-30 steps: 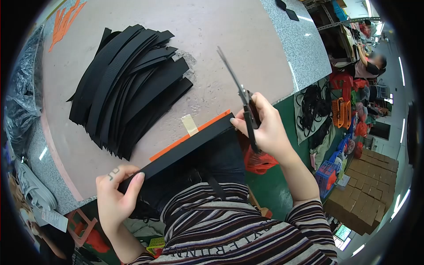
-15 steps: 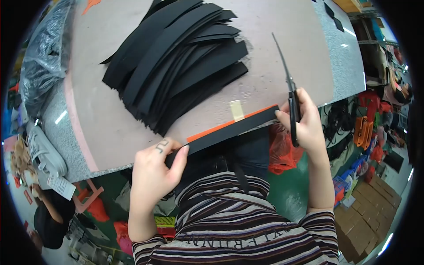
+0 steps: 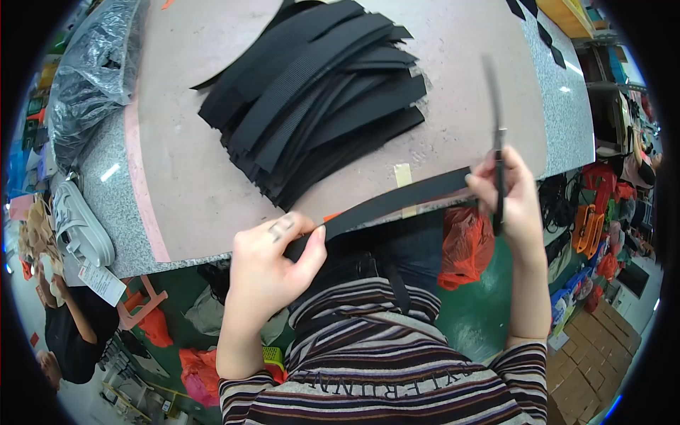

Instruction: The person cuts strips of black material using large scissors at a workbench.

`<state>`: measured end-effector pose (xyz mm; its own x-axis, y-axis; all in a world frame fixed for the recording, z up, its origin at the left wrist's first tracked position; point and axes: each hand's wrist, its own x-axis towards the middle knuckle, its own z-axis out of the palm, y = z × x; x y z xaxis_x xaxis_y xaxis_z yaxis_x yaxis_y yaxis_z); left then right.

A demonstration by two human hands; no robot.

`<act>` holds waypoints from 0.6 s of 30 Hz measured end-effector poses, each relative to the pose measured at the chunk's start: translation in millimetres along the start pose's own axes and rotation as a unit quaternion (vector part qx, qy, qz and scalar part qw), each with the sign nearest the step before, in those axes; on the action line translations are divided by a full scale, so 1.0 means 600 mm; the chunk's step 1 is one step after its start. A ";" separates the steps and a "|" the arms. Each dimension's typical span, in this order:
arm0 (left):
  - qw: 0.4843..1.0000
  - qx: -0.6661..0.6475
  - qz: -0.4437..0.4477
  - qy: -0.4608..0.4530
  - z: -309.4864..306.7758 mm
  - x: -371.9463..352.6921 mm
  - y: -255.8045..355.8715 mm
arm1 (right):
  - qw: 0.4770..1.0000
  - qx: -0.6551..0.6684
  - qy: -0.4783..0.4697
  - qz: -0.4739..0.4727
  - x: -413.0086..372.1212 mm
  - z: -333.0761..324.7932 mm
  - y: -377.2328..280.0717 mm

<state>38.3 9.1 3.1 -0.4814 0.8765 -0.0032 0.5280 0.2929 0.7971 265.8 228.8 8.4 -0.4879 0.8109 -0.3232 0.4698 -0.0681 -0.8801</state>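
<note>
A black elastic-like strip (image 3: 397,200) stretches along the table's near edge, bowed slightly upward in the middle. My left hand (image 3: 273,265) pinches its left end between thumb and fingers. At the other end, my right hand (image 3: 518,195) pinches the strip with thumb and fingertips while also gripping scissors (image 3: 499,159), whose blades point away from me and look blurred. Under the strip, a bit of an orange strip (image 3: 331,217) shows beside my left fingers, and a piece of pale tape (image 3: 403,175) is stuck to the table. Beyond lies a heap of similar black strips (image 3: 319,85).
A clear plastic bag (image 3: 95,78) with dark contents rests at the table's left. Below it is a grey shoe (image 3: 85,223) with a white tag. Small black pieces (image 3: 551,44) lie at the far right. A red bag (image 3: 467,244) hangs beneath the edge. Another person (image 3: 78,329) is at left.
The black strip has lifted from lying straight along the orange strip to a bowed shape, now covering most of it. Both hands appear shifted right, though the whole view has shifted too.
</note>
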 end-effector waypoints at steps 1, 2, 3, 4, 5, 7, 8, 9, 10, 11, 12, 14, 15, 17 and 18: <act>0.997 -0.030 0.060 0.044 -0.017 0.002 -0.002 | 1.000 0.022 0.008 -0.010 0.005 -0.001 -0.025; 0.993 -0.043 0.067 0.089 -0.038 0.004 0.002 | 0.996 0.007 0.051 -0.068 0.012 0.007 -0.063; 0.985 -0.053 0.074 0.147 -0.050 0.015 0.002 | 0.990 -0.001 0.074 -0.123 0.023 0.006 -0.091; 0.985 -0.055 0.027 0.163 -0.058 0.028 -0.002 | 0.986 0.002 0.089 -0.142 0.035 0.012 -0.124; 0.981 -0.059 -0.017 0.182 -0.067 0.041 -0.005 | 0.981 0.004 0.105 -0.164 0.043 0.020 -0.147; 0.968 -0.167 -0.034 0.185 -0.063 0.057 -0.037 | 0.978 -0.039 -0.006 -0.203 0.037 0.019 -0.149; 0.959 -0.216 -0.048 0.178 -0.062 0.055 -0.049 | 0.981 -0.040 -0.060 -0.182 0.018 0.039 -0.149; 0.953 -0.236 -0.044 0.185 -0.061 0.052 -0.055 | 0.937 -0.195 -0.162 -0.241 0.008 0.043 -0.143; 0.947 -0.256 -0.040 0.190 -0.057 0.049 -0.059 | 0.930 -0.150 -0.297 -0.155 -0.001 0.055 -0.119; 0.940 -0.277 -0.038 0.193 -0.055 0.045 -0.059 | 0.922 -0.101 -0.375 -0.008 -0.024 0.079 -0.115; 0.938 -0.289 -0.039 0.190 -0.055 0.043 -0.055 | 0.898 -0.105 -0.421 0.075 -0.034 0.100 -0.118; 0.930 -0.316 -0.045 0.180 -0.059 0.040 -0.049 | 0.916 -0.071 -0.394 -0.015 -0.040 0.145 -0.098; 0.927 -0.330 -0.047 0.174 -0.060 0.039 -0.047 | 0.925 -0.053 -0.375 -0.037 -0.040 0.162 -0.098; 0.930 -0.326 -0.036 0.165 -0.061 0.038 -0.044 | 0.904 -0.089 -0.418 -0.023 -0.023 0.178 -0.115; 0.932 -0.324 -0.030 0.161 -0.063 0.038 -0.043 | 0.905 -0.096 -0.412 -0.027 -0.019 0.185 -0.123</act>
<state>-12.7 6.8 5.2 -0.7369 0.6749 0.0388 0.0102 -0.0463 0.9989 155.3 160.2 38.3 -0.8607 0.0945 -0.5003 0.5089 0.1255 -0.8517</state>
